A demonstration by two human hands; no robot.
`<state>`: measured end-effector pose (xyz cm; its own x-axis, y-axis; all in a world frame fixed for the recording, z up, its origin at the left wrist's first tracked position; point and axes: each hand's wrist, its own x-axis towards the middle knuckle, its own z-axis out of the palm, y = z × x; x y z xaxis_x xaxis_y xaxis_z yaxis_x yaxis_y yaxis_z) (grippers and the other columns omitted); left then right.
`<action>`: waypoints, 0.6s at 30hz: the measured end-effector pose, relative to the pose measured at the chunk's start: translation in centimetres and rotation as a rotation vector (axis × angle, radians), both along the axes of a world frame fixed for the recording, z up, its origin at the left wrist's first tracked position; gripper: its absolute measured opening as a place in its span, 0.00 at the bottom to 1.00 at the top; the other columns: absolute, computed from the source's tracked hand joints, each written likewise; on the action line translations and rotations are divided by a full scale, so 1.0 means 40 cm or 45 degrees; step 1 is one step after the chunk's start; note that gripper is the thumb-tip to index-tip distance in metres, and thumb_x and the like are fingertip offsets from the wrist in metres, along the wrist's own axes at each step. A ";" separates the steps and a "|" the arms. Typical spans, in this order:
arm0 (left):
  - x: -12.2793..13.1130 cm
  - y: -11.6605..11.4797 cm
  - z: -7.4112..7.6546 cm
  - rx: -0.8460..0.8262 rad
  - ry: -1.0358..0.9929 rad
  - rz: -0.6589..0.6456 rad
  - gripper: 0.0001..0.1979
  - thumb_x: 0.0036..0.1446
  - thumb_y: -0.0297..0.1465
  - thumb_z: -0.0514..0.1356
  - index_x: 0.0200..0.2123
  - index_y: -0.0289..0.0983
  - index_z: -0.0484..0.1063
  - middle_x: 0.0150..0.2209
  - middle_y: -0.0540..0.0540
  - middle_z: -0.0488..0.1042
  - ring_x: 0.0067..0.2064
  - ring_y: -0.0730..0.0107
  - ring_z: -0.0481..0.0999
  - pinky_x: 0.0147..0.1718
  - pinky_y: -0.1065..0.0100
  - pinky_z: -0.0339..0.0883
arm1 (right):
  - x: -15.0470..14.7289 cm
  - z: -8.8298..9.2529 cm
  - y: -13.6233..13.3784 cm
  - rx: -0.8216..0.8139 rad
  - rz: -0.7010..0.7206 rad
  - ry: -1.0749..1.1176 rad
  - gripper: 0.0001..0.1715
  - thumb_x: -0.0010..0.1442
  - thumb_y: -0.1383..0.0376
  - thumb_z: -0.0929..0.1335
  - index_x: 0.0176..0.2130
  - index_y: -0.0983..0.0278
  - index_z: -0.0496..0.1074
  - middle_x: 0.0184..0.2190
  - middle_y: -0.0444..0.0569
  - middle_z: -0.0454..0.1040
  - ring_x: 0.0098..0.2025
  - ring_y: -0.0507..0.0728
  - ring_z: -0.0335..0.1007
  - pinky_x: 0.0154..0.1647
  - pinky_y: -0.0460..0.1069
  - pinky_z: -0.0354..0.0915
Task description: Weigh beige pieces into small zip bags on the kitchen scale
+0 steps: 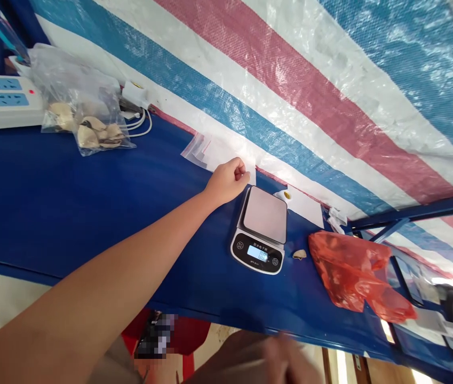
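My left hand (229,182) reaches over the blue table with its fingers curled closed, above a stack of clear zip bags (195,150) and white paper (224,152). Whether anything is pinched in those fingers is hidden. Just right of it stands a digital kitchen scale (266,216), its lit display reading about zero and its plate bare. A small beige, dried-looking piece (299,254) lies beside the scale. Low in the view, my right hand (290,362) is smeared by motion near my lap, so its fingers cannot be made out.
Clear bags holding beige pieces (100,133) lie at the left by a white power strip (6,101) and cables. A crumpled red plastic bag (350,272) sits at the right. A striped tarp (258,69) hangs behind the blue table (50,186).
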<state>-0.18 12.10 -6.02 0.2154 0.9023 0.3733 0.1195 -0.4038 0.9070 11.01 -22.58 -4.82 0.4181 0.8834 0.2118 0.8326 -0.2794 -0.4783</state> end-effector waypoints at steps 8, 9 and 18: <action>0.000 0.003 -0.003 0.007 0.033 -0.010 0.09 0.57 0.33 0.61 0.29 0.41 0.64 0.25 0.52 0.68 0.28 0.70 0.67 0.31 0.64 0.62 | 0.262 -0.018 0.280 0.035 -0.085 -0.506 0.28 0.72 0.53 0.59 0.52 0.68 0.77 0.49 0.66 0.76 0.48 0.70 0.76 0.44 0.61 0.71; 0.000 0.002 -0.002 0.002 0.035 -0.016 0.09 0.58 0.33 0.61 0.29 0.41 0.64 0.26 0.52 0.68 0.28 0.70 0.67 0.31 0.64 0.62 | 0.268 -0.032 0.286 0.026 -0.107 -0.497 0.26 0.72 0.55 0.58 0.49 0.68 0.77 0.45 0.64 0.78 0.45 0.69 0.77 0.43 0.60 0.70; 0.001 0.000 -0.002 -0.007 0.060 -0.022 0.08 0.58 0.32 0.62 0.30 0.40 0.65 0.26 0.52 0.68 0.28 0.71 0.67 0.31 0.64 0.62 | 0.251 0.042 0.160 0.107 -0.520 -0.214 0.27 0.67 0.42 0.65 0.42 0.61 0.76 0.26 0.52 0.77 0.25 0.61 0.72 0.28 0.52 0.63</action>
